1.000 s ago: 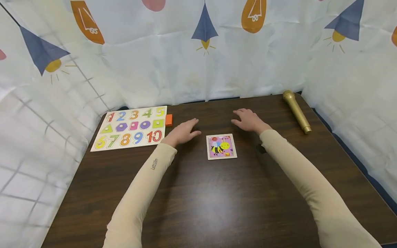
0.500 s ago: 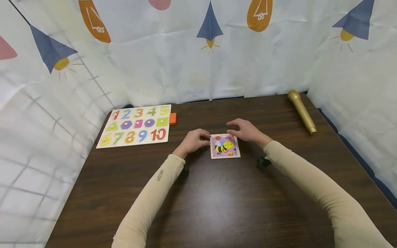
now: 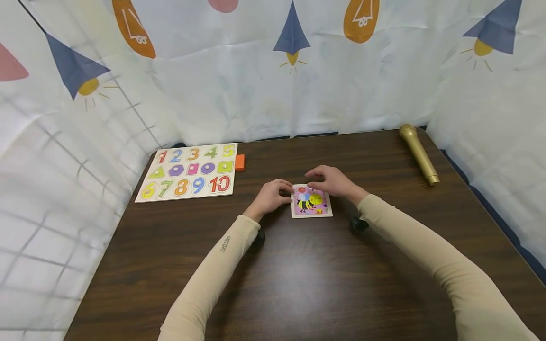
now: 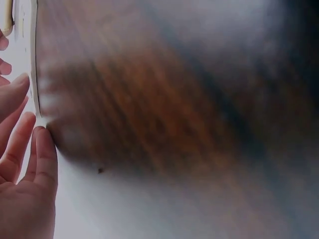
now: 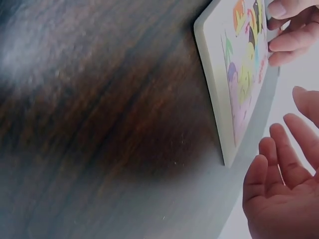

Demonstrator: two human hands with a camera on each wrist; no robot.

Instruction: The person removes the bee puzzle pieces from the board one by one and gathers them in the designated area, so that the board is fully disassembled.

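Observation:
A small square wooden bee puzzle in a pale frame lies flat on the dark brown table. My left hand is at its left side, thumb and fingertips right at the frame's edge near the far corner. In the right wrist view those left fingertips show along the far edge of the puzzle. My right hand hovers at the far right corner, its fingers loosely bent and nothing between them. From the right wrist, its thumb and fingers appear spread, apart from the frame.
A number-and-shape board lies at the far left, with an orange block by its right edge. A gold microphone rests at the far right. White patterned cloth hangs around the back and sides of the table.
Both hands have come inward and closer to the bee puzzle. The left has reached its left edge; the right has moved left over the far right corner. The puzzle lies still.

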